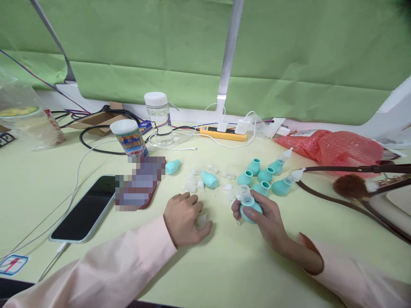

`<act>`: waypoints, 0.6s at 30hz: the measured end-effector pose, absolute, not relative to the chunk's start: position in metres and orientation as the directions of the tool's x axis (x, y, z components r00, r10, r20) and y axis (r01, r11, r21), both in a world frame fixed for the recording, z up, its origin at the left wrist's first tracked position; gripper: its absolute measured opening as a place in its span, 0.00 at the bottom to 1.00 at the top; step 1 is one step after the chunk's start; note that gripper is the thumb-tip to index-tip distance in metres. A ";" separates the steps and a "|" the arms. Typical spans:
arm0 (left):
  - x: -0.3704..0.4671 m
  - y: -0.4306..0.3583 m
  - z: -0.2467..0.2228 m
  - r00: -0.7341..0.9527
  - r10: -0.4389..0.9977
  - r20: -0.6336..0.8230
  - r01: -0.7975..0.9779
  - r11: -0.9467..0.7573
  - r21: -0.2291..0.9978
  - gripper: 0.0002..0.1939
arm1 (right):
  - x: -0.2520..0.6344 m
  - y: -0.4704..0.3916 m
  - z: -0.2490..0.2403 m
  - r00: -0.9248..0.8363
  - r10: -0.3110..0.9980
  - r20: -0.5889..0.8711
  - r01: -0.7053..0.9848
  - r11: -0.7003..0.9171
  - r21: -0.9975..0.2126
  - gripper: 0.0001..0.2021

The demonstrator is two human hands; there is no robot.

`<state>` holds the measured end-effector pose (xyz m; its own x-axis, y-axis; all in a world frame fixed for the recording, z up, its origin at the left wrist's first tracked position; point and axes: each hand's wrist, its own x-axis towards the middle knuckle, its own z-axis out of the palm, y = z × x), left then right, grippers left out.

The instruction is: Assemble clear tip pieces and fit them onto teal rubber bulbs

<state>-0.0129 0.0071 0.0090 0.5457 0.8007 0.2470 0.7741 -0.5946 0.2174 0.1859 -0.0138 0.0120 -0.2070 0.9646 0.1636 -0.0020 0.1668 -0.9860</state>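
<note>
My right hand [268, 218] is wrapped round a teal bulb [251, 212], its thumb across the front. A clear plastic piece [244, 194] sits at the mouth of this bulb. My left hand [184, 220] rests on the table with fingers curled down and thumb spread away. A translucent piece [202, 220] shows in the gap between that thumb and the fingers. Just beyond my hands lie a teal bulb on its side [209, 179] and loose clear pieces [192, 183]. Several teal bulbs [266, 174] stand at the right, two with pale tips [298, 174].
On the left are a black-screened phone [86, 209], a dark red item with a blurred surface [143, 184] and a printed cup [131, 141]. Behind stand a clear bottle [160, 124] and an orange power strip [237, 136]. A red bag [346, 149] and brown straps [337, 200] are at right.
</note>
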 end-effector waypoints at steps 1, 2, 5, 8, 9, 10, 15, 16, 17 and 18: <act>-0.012 0.006 0.007 0.567 0.798 0.204 0.784 -0.599 0.164 0.12 | 0.186 -0.015 0.011 -0.221 0.960 0.173 0.025 0.182 -0.983 0.08; -0.011 0.006 0.006 0.583 0.793 0.177 0.782 -0.607 0.141 0.11 | 0.186 -0.017 0.010 -0.249 0.953 0.174 0.064 0.195 -0.979 0.09; -0.010 0.005 0.005 0.569 0.793 0.218 0.739 -0.609 0.287 0.08 | 0.184 -0.024 0.012 -0.330 0.930 0.161 0.225 0.243 -0.944 0.09; -0.011 0.006 0.013 0.395 0.870 0.294 0.547 -0.480 0.686 0.06 | 0.181 -0.030 0.014 -0.347 0.919 0.188 0.378 0.320 -0.869 0.06; -0.012 0.006 0.016 0.326 0.904 0.276 0.428 -0.402 0.810 0.07 | 0.180 -0.032 0.013 -0.351 0.915 0.200 0.412 0.343 -0.844 0.05; -0.012 0.006 0.020 0.282 0.931 0.233 0.293 -0.315 0.903 0.07 | 0.179 -0.033 0.012 -0.358 0.910 0.207 0.436 0.360 -0.825 0.04; -0.012 0.003 0.028 0.367 0.930 -0.001 -0.161 0.064 0.985 0.12 | 0.177 -0.034 0.003 -0.368 0.906 0.208 0.483 0.377 -0.790 0.04; -0.011 0.003 0.027 0.394 0.919 -0.023 -0.188 0.105 0.977 0.12 | 0.177 -0.034 0.003 -0.367 0.909 0.198 0.488 0.370 -0.791 0.04; -0.011 0.002 0.026 0.416 0.909 -0.039 -0.207 0.137 0.969 0.12 | 0.177 -0.033 0.004 -0.368 0.911 0.185 0.491 0.359 -0.794 0.04; -0.010 0.002 0.025 0.436 0.898 -0.054 -0.220 0.165 0.961 0.11 | 0.177 -0.033 0.005 -0.367 0.914 0.170 0.493 0.347 -0.798 0.04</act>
<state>-0.0099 0.0016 0.0252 0.4357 0.8985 -0.0541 -0.2201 0.1646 0.9615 0.1765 -0.0328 0.0052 -0.3675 0.9143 0.1704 0.4930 0.3469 -0.7979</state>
